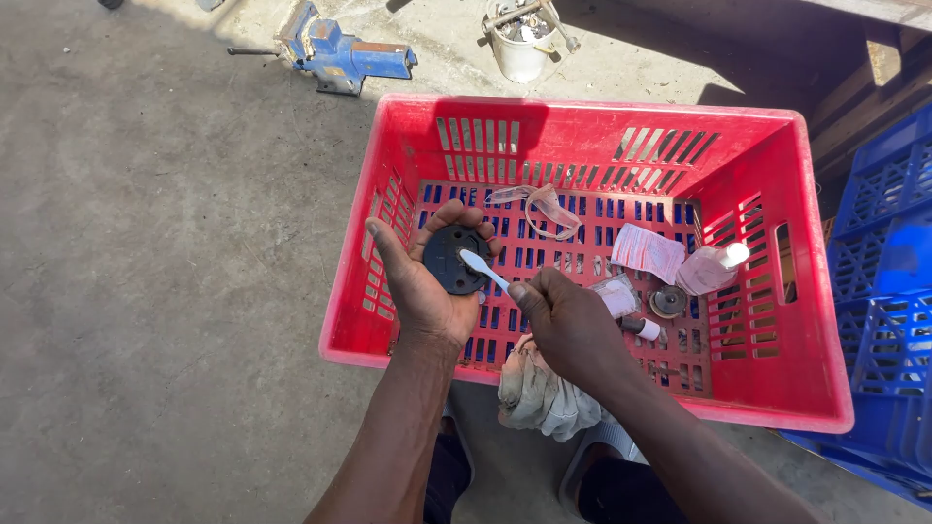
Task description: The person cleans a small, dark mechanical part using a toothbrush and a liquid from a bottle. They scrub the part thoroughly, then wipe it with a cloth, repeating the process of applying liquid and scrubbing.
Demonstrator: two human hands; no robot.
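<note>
**Head view: both hands over red crate, disc and brush**

Head camera looks down on a red crate [582, 126] sitting on concrete floor [165, 291], with a blue crate [888, 291] touching its right side. Blue vise [340, 53] and white bucket [522, 44] lie beyond the crate's far edge. A grey rag [544, 398] hangs over the near rim. Your left hand [427, 286] is at the crate's left wall, fingers curled round a black round disc [453, 259], palm up. Your right hand [573, 325] is closed on a white brush [482, 269], its head touching the disc face. Inside near the right wall: pink packet [648, 252], clear bottle [712, 267], small round metal part [668, 301]. A strap [544, 209] lies by the far wall.
</note>
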